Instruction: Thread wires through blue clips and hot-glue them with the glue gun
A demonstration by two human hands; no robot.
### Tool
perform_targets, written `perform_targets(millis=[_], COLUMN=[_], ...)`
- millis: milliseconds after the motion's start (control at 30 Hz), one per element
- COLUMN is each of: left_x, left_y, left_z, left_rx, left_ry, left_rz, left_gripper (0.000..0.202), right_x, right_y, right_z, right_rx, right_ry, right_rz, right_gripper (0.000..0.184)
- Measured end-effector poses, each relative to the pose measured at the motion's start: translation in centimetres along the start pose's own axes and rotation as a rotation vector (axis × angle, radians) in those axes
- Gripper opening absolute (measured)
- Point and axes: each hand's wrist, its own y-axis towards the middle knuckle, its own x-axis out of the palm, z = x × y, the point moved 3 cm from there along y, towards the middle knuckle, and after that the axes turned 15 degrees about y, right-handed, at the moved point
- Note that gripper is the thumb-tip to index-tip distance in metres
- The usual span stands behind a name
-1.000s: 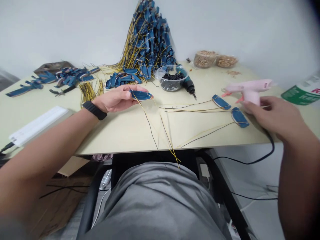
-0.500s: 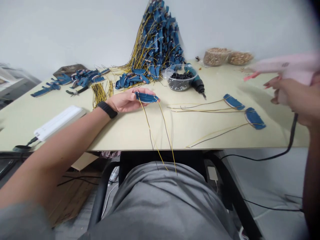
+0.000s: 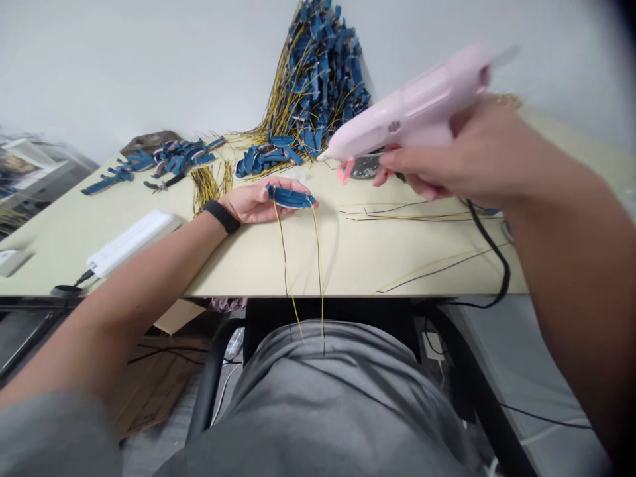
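Observation:
My left hand [image 3: 259, 199] rests on the beige table [image 3: 149, 252] and pinches a blue leaf-shaped piece [image 3: 291, 196]. Two thin yellow and black wires [image 3: 298, 265] hang from the piece over the table's front edge towards my lap. My right hand [image 3: 462, 159] grips a pink glue gun [image 3: 407, 112] in the air above the table. The gun's nozzle points left and ends a little to the right of and above the blue piece. A black cord [image 3: 489, 245] trails down from the gun.
A tall heap of blue pieces on yellow wires [image 3: 318, 73] leans on the wall behind. More blue pieces [image 3: 163, 156] and a yellow wire bundle [image 3: 206, 182] lie at the back left. A white power strip [image 3: 132, 242] lies left; loose wires [image 3: 412, 215] lie right.
My right hand has lifted the glue gun off the table at the right and swung it left towards the blue piece. The left hand has kept its hold.

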Motion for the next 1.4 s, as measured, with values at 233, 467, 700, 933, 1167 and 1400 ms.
perform_targets(millis=[233,467,700,933,1167,1400], left_x=[-0.1,0.4,0.6,1.4,1.7,1.7], left_y=[0.2,0.2,0.3,0.5,0.5,0.5], left_z=[-0.7,-0.3,-0.5,0.1,0.3,0.4], left_rx=[-0.045,-0.119,-0.114,-0.159,-0.127,-0.120], left_ry=[0.095,0.002,0.027,0.022,0.018,0.028], left_rz=[0.128,0.174,0.198,0.180,0.171,0.165], left_gripper=[0.109,0.091,0.092,0.078,0.076,0.074], right_x=[2.6,2.5,2.9,3.2,3.5,3.7], right_y=[1.7,2.0,2.2,2.3,2.3,2.5], right_z=[1.7,4.1,4.8,5.0,5.0,4.9], right_rx=[0.026,-0.129,-0.138,-0.152,-0.125,-0.083], right_ry=[-0.076,-0.097,-0.107,-0.132,-0.129,-0.182], right_rz=[-0.026,0.005,0.046,0.029,0.006,0.065], right_gripper=[0.024,0.013,0.009,0.011,0.012,0.022])
